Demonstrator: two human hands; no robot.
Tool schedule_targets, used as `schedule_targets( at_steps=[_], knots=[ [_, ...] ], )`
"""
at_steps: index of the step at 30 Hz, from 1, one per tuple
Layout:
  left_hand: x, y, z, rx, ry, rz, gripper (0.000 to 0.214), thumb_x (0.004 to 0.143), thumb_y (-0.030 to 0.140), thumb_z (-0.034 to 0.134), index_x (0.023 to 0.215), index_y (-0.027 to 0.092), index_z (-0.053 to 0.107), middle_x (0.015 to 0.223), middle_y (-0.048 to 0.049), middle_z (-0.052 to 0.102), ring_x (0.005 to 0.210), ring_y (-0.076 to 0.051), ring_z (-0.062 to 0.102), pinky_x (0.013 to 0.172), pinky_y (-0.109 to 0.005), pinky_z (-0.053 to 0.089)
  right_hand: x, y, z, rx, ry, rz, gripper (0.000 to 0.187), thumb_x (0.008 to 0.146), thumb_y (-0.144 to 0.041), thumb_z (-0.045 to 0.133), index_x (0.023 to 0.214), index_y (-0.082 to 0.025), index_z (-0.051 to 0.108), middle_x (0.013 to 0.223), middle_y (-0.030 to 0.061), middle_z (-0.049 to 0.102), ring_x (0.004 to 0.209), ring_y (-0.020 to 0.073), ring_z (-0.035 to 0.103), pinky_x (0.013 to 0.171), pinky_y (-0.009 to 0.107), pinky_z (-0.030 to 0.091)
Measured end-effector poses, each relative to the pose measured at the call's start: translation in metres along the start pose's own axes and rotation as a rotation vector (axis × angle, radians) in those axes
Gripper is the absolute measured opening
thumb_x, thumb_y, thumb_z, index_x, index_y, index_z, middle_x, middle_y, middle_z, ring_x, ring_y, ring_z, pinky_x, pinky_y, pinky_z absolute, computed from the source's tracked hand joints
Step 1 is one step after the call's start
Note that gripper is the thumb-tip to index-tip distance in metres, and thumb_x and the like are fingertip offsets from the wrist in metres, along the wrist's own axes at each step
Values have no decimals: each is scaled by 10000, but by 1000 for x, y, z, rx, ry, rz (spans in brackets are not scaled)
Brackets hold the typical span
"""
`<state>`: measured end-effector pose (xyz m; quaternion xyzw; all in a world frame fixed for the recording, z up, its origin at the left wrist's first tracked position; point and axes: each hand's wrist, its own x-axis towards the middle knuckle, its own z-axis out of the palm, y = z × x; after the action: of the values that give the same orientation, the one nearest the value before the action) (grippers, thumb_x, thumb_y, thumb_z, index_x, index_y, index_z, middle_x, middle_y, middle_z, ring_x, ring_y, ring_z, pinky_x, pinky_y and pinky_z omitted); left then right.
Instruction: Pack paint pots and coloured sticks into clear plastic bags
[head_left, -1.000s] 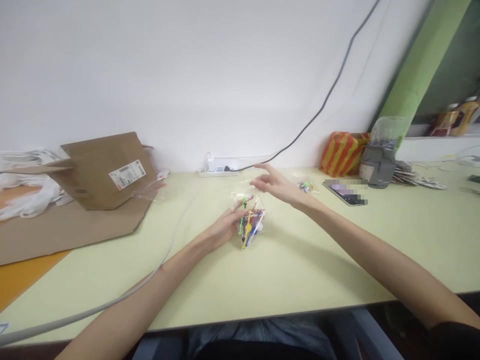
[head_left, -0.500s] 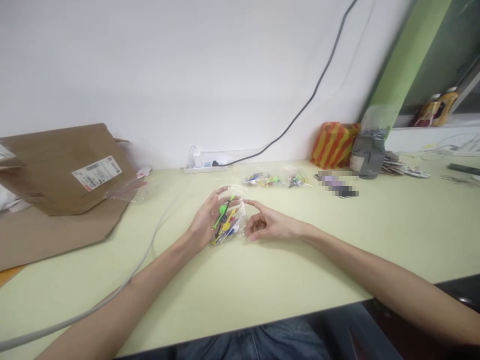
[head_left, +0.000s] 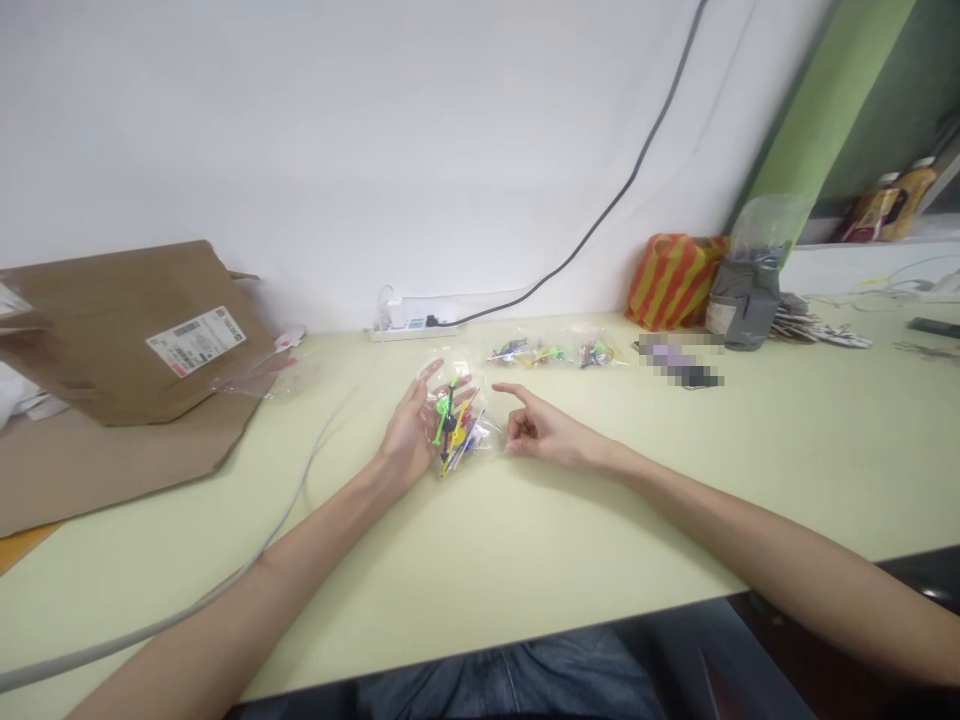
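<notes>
My left hand point(head_left: 407, 430) holds a clear plastic bag point(head_left: 459, 425) of small plastic parts in green, black, yellow, white, blue and red. The bag leans against its palm, with the fingers spread behind and showing partly through the film. Just right of the bag is my right hand point(head_left: 551, 428), its index finger stretched out and the other fingers curled. Its fingertips are close to the bag's right edge; whether they touch the thin film is hard to see. Farther back on the table lie several similar clear bags of coloured parts point(head_left: 551, 352).
A torn cardboard package point(head_left: 127, 340) lies at left, near a grey cable point(head_left: 285, 515) crossing my left forearm. A power strip point(head_left: 412, 330) sits by the wall. A blurred-out phone-like object point(head_left: 679, 362), a striped bag point(head_left: 671, 280) and a grey pouch point(head_left: 746, 300) stand or lie at right.
The bag has tilted and shifted slightly right and up, its parts sliding inside. My right hand has drawn a little to the right, its index finger now apart from the bag's top.
</notes>
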<state>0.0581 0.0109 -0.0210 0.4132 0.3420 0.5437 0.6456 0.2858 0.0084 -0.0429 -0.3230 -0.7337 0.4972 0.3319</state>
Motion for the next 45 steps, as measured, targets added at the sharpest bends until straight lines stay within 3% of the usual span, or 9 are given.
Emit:
schedule_targets(
  at_steps=[5,8,11,15,21,31,36,41,45],
  knots=[
    [-6,2,7,15,-190,-104,532,931,497,608,1431,388,461,1401,-57,598,1181,-275,645,913,-427,566,1,-4,3,33,145,-31,651,879,-474,676,1416,-174,466,954,50,660,859,178,601,768,308,463],
    [-7,-4,10,97,-282,-85,494,900,431,679,1357,279,569,1370,-97,622,1226,-290,614,965,-404,532,3,-10,8,134,317,-52,446,870,-554,649,1104,-174,642,856,35,651,759,161,570,703,289,435],
    [-5,-11,7,244,-284,-8,410,878,421,715,1197,165,693,1259,-143,687,1186,-303,629,978,-378,504,3,-14,9,167,477,-47,367,833,-552,677,802,-187,648,712,7,591,660,147,504,640,284,402],
    [-1,-13,-2,404,-210,63,408,883,517,679,1031,147,763,1134,-149,739,1053,-301,683,892,-368,521,3,-13,7,103,552,-53,312,806,-498,702,770,-188,680,710,13,608,664,152,504,647,293,404],
    [2,-7,-6,497,-105,107,439,843,527,718,1068,151,754,1045,-162,766,904,-283,725,759,-344,543,6,-5,3,148,502,-53,334,781,-510,721,801,-180,675,693,33,648,665,168,585,634,300,453],
    [1,-5,-6,527,-181,124,423,868,437,701,1181,153,674,978,-155,778,788,-260,744,721,-351,559,6,0,2,237,425,-55,287,797,-387,695,1003,-188,723,689,0,630,597,126,520,575,270,415],
    [0,-1,-4,398,-141,107,172,863,335,638,904,172,601,878,-118,779,679,-249,729,620,-328,537,6,-3,3,246,438,-67,153,770,-287,635,824,-174,724,644,-1,591,585,124,497,564,270,388],
    [-1,1,-4,396,-222,118,327,921,442,536,746,166,533,935,-155,766,731,-262,737,626,-338,544,4,-4,2,250,419,-67,171,780,-261,557,724,-166,688,611,5,571,599,131,506,583,271,394],
    [-5,-2,0,540,-136,185,367,847,400,714,716,181,450,844,-120,764,675,-219,728,576,-272,525,4,-3,1,222,407,-101,268,840,-288,504,673,-158,669,633,24,586,622,133,519,601,275,395]
  ],
)
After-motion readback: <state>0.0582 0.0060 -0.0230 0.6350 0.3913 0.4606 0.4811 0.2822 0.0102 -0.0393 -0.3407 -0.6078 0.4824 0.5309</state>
